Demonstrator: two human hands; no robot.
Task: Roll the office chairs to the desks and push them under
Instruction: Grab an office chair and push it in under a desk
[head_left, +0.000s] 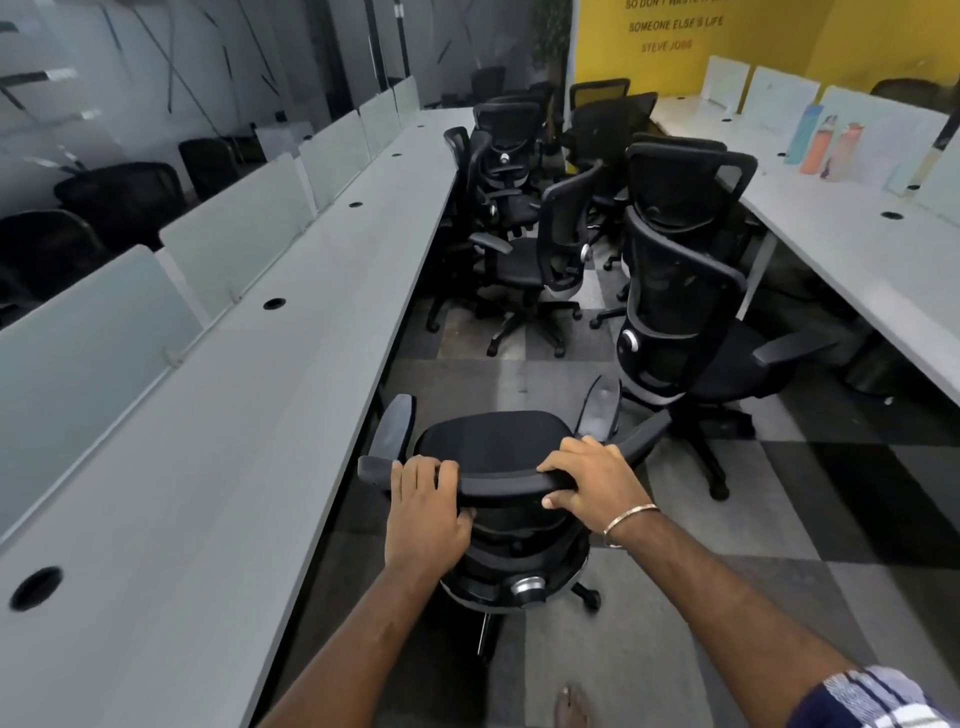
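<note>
My fingers (423, 470) of the left hand (426, 519) curl over the top bar of the chair (493, 452) I am rolling, and my right hand (592, 483) wraps the same bar a little further along, thumb underneath. Both grips are firm. Just past my fingertips the seat faces away from me, its armrests out to either side. To the left of my fingers runs the long table (249, 415), its edge just beside the chair's left armrest, but the seat is not under it yet. Beyond my fingers, up the aisle, a cluster of chairs (524, 249) stands loose, one tall chair (675, 312) near my right hand. I judge the job barely begun: this one needs turning in, and most remain.
</note>
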